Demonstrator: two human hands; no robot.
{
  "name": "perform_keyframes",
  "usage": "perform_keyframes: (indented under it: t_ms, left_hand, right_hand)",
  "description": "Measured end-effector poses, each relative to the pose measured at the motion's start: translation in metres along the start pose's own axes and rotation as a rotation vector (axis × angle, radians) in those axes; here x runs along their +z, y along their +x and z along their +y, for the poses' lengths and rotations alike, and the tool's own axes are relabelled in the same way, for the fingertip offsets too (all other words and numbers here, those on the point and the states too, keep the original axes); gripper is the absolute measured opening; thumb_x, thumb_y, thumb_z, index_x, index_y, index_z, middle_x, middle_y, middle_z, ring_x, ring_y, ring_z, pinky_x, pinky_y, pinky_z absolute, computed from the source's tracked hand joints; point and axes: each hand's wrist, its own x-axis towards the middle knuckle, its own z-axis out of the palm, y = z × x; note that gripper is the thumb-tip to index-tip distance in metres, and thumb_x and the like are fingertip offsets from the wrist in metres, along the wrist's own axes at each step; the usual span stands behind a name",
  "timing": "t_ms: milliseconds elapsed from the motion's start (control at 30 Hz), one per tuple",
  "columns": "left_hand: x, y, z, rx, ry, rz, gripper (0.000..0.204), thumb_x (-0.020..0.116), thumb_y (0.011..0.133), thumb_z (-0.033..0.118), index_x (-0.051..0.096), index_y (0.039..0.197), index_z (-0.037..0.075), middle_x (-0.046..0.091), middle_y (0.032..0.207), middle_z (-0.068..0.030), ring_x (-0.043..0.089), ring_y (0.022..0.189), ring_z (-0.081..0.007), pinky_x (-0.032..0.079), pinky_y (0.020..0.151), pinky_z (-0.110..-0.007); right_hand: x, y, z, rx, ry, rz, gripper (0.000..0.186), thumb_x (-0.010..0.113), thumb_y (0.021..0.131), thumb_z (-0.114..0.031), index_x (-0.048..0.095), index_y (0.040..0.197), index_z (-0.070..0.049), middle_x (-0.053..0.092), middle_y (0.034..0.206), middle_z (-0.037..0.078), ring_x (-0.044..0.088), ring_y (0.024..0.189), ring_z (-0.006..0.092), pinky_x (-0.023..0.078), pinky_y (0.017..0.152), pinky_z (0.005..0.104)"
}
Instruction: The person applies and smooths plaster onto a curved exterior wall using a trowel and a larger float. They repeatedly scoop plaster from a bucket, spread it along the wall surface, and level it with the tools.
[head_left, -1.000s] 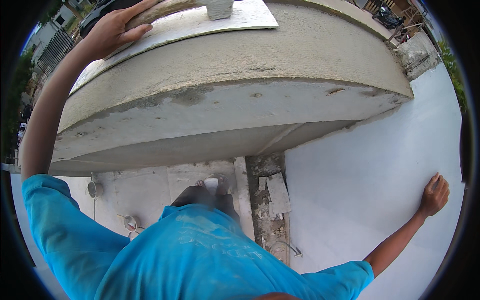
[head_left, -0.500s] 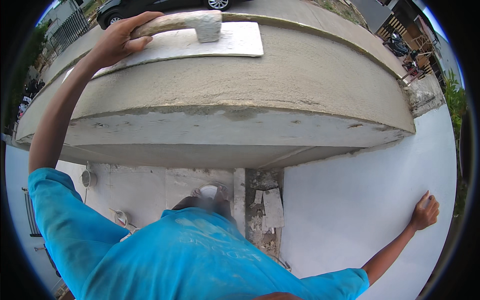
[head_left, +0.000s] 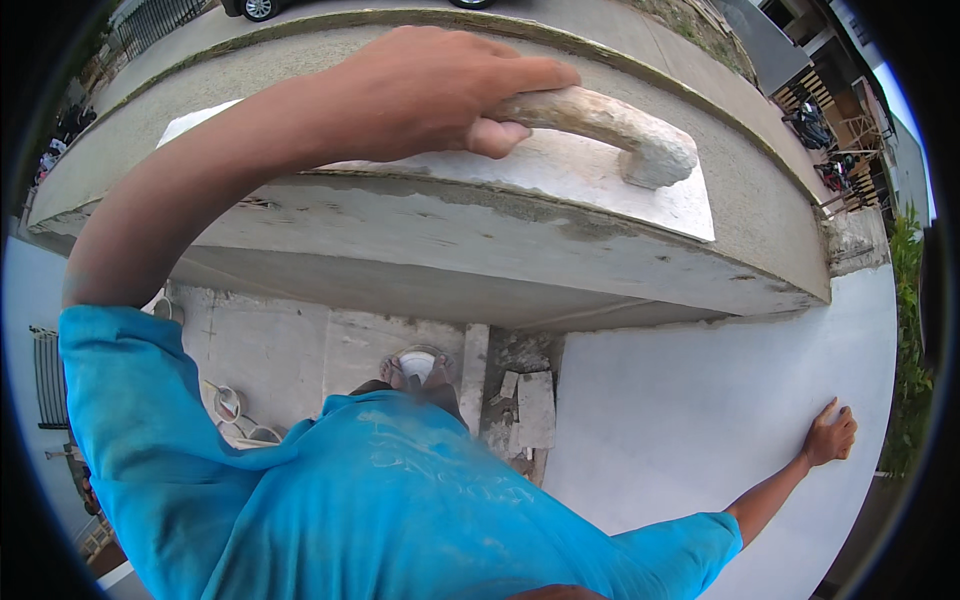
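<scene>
My left hand (head_left: 420,95) is closed around the worn handle of a plastering float (head_left: 655,160). The float's long white board lies flat on the grey plastered top of a concrete ledge (head_left: 770,215), close to the near edge. My fingers and forearm hide part of the board. Far to the right, my right hand (head_left: 830,435) rests at a smooth white wall (head_left: 660,430), its fingers loosely curled, with no tool visible in it.
I stand with my feet on a round white bucket (head_left: 420,362) below the ledge. Pails (head_left: 229,403) stand on the floor at lower left. Broken board pieces (head_left: 536,410) lie beside the wall. A parked car (head_left: 262,8) and a motorbike (head_left: 808,125) are beyond the ledge.
My left hand has brought the float rightward and nearer, from the far side of the ledge top to its near edge. My right hand has shifted slightly in view, still at the wall.
</scene>
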Motion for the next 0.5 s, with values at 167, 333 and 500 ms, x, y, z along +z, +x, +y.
perform_keyframes:
  t_ms: [167, 333, 500]
  left_hand:
    - [-0.073, -0.158, -0.061, -0.444, 0.071, -0.074, 0.068, 0.068, 0.079, 0.017, 0.050, 0.144, 0.022, 0.065, 0.123, -0.0173, 0.065, 0.105, -0.0355, 0.052, 0.096, -0.044]
    - [-0.136, -0.307, -0.124, -0.840, 0.077, -0.043, 0.064, 0.063, 0.080, 0.009, 0.052, 0.143, 0.013, 0.064, 0.129, -0.0163, 0.064, 0.113, -0.0263, 0.047, 0.102, -0.038]
    - [-0.151, -0.471, -0.094, -1.117, 0.240, 0.319, 0.051, 0.063, 0.090, 0.010, 0.054, 0.140, 0.010, 0.065, 0.127, -0.0146, 0.062, 0.116, -0.0237, 0.046, 0.101, -0.036]
  right_hand:
    - [0.001, 0.002, -0.026, 0.261, 0.101, -0.104, 0.042, 0.056, 0.093, -0.059, 0.066, 0.112, -0.023, 0.061, 0.114, 0.005, 0.059, 0.102, 0.0328, 0.047, 0.078, 0.0527]
    - [-0.014, -0.040, -0.105, 0.559, 0.321, -0.133, 0.043, 0.050, 0.097, -0.054, 0.063, 0.119, -0.020, 0.057, 0.121, 0.012, 0.053, 0.113, 0.0340, 0.044, 0.088, 0.0533]
    - [-0.077, -0.193, -0.230, 0.574, 0.517, -0.350, 0.032, 0.051, 0.099, -0.044, 0.063, 0.114, -0.018, 0.057, 0.110, 0.010, 0.055, 0.106, 0.0339, 0.048, 0.079, 0.0532]
